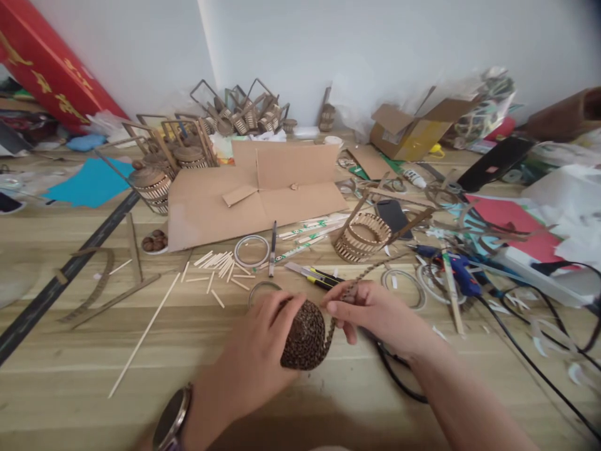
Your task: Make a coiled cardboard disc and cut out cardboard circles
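Note:
My left hand (256, 354) is wrapped round a dark brown coil of corrugated cardboard strip (307, 338), held just above the wooden table (94, 351). My right hand (375, 313) pinches the loose end of the same strip (370, 270), which trails up and to the right. A watch (171, 419) sits on my left wrist. A yellow and black utility knife (317, 275) lies just beyond my hands.
A flat cardboard sheet (253, 194), a small wooden-slat basket (361, 237), loose sticks (218, 263), wire rings (251, 250), a blue glue gun (457, 269) with black cables (530, 363), and several slatted lantern pieces (154, 181) crowd the table. A cardboard box (410, 131) stands at the back.

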A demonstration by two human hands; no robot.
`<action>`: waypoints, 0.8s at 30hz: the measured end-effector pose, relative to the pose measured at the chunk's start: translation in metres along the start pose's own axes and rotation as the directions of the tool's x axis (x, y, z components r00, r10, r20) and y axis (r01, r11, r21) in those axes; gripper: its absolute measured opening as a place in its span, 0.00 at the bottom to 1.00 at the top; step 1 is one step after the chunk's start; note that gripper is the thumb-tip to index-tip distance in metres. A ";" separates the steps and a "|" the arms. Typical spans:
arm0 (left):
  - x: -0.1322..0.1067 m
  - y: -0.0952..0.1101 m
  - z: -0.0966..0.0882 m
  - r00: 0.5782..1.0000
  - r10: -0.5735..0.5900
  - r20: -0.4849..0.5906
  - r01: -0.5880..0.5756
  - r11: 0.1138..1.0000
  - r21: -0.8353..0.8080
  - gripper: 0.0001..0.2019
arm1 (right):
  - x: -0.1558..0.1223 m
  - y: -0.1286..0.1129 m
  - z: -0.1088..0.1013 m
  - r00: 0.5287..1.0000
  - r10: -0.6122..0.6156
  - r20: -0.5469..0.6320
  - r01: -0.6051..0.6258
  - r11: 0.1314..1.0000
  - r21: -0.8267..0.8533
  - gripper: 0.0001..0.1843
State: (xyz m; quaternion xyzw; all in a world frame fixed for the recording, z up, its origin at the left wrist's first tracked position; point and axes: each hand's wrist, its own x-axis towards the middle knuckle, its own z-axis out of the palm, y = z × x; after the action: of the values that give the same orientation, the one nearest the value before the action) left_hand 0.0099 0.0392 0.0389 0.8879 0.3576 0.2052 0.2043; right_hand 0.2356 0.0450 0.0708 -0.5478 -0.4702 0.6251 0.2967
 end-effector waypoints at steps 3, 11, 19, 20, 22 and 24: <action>0.003 -0.006 0.006 0.979 -0.167 -0.113 0.155 0.982 -0.111 0.39 | -0.011 0.013 -0.003 0.993 -0.079 -0.089 0.085 0.994 0.068 0.20; 0.006 -0.010 0.018 0.876 -0.429 -0.221 0.331 0.867 -0.371 0.38 | -0.013 0.050 0.007 0.915 -0.393 -0.094 0.377 0.913 -0.155 0.29; 0.009 -0.006 0.021 0.858 -0.507 -0.089 0.419 0.788 -0.451 0.44 | 0.005 0.048 0.039 0.644 -0.756 -0.117 0.680 0.636 -0.366 0.12; 0.010 -0.006 0.020 0.862 -0.503 -0.054 0.429 0.783 -0.451 0.43 | 0.006 0.048 0.040 0.631 -0.765 -0.125 0.684 0.626 -0.374 0.11; 0.010 -0.006 0.018 0.862 -0.507 -0.012 0.449 0.773 -0.448 0.39 | 0.005 0.049 0.042 0.623 -0.772 -0.126 0.686 0.617 -0.385 0.11; 0.011 -0.006 0.018 0.856 -0.517 0.016 0.466 0.757 -0.458 0.35 | 0.005 0.048 0.044 0.650 -0.750 -0.121 0.668 0.640 -0.379 0.10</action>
State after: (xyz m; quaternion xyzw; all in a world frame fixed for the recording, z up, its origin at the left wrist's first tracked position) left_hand 0.0227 0.0468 0.0230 0.6786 0.5323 0.2696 0.4284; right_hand 0.1995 0.0195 0.0227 -0.4338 -0.6929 0.2972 0.4934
